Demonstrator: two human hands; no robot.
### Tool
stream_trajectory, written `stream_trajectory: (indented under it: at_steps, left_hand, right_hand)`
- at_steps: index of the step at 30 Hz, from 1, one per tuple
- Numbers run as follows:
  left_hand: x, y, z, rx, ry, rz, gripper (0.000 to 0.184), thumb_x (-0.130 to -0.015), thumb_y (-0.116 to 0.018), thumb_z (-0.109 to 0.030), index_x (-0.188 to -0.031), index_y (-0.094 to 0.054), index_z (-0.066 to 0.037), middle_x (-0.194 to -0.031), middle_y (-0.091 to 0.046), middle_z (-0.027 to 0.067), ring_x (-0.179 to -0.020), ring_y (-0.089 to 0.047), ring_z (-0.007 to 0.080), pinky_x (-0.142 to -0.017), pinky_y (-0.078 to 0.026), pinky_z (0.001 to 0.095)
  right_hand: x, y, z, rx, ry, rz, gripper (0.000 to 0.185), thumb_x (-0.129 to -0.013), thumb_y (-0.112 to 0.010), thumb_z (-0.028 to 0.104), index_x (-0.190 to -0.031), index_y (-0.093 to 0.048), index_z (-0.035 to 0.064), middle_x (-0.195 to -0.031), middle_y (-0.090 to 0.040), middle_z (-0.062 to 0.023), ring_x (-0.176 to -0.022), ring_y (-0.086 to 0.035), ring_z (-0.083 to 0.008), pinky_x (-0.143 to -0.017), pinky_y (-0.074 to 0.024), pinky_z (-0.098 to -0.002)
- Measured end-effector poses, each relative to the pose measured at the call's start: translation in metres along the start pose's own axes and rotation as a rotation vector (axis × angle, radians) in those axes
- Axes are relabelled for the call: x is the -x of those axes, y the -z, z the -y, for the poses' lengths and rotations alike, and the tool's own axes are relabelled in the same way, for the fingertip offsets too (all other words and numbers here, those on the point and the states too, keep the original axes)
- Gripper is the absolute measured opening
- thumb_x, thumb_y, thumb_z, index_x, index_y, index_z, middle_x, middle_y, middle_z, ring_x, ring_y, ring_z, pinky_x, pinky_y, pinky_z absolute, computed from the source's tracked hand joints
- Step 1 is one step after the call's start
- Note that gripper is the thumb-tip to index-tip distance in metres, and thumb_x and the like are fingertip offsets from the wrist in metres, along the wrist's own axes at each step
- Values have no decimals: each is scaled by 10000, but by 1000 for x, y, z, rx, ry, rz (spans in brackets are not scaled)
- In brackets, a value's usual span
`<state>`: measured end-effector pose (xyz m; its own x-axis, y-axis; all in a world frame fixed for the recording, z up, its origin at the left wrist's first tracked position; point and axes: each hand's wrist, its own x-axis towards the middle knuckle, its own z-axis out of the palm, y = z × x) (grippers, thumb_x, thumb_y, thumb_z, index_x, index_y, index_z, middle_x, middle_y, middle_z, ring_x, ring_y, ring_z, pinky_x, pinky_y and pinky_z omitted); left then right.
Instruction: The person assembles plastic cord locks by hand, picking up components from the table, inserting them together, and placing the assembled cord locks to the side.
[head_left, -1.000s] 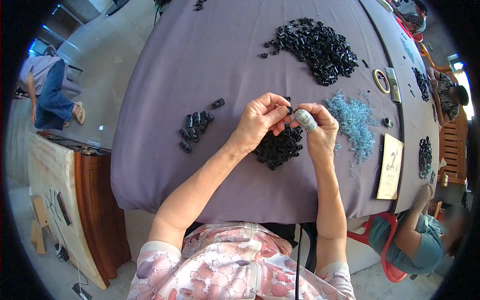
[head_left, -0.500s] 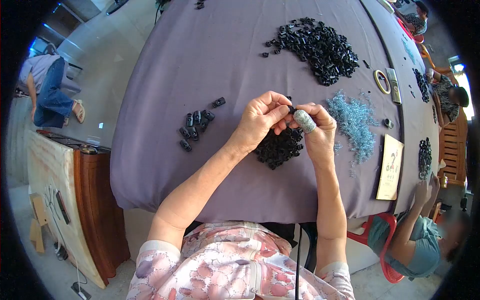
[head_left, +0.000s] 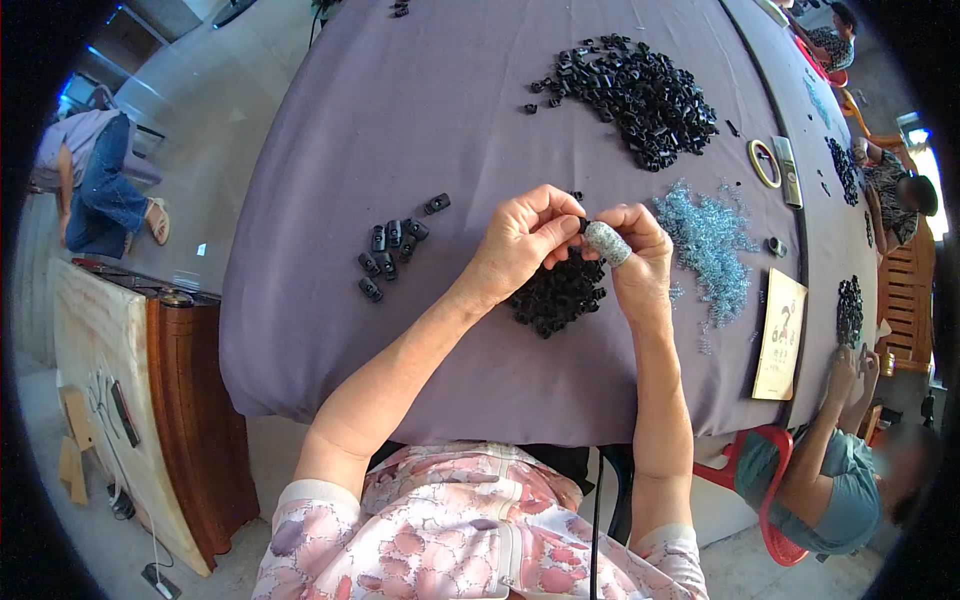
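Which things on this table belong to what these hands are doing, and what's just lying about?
Likely part of the job: black piece between left hand and right hand; near black pile; far black pile; bluish pile; black cylinders.

Apparently lying about: yellow ring; booklet.

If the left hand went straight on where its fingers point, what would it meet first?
Probably the right hand, at its covered thumb, just past the black piece at the left hand; depth is unclear.
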<state>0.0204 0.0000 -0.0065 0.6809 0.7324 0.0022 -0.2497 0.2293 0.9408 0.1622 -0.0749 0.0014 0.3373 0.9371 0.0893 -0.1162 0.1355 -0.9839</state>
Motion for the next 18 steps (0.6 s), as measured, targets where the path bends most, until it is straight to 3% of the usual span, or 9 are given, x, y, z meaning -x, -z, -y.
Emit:
stream_trajectory:
  at_steps: [11, 18]
  left_hand:
    - [4, -2, -9, -76, -42, 46, 41, -889, -582, -79, -899, -609, -49, -692, -562, -35, -546, -450, 11, -460, -353, 161]
    - [2, 5, -8, -7, -19, 112, 38, -869, -606, -63, -889, -613, -31, -672, -580, -2, -527, -447, 18, -439, -341, 170]
  right_hand:
    - [-2, 6, 0, -42, 33, 114, 102, -759, -690, -4, -766, -593, 25, -727, -603, -40, -618, -542, -70, -543, -439, -197]
    - [-1, 5, 1, -84, 6, 151, 138, -744, -717, 24, -728, -581, 37, -686, -595, -33, -584, -522, -59, -524, -420, -195]
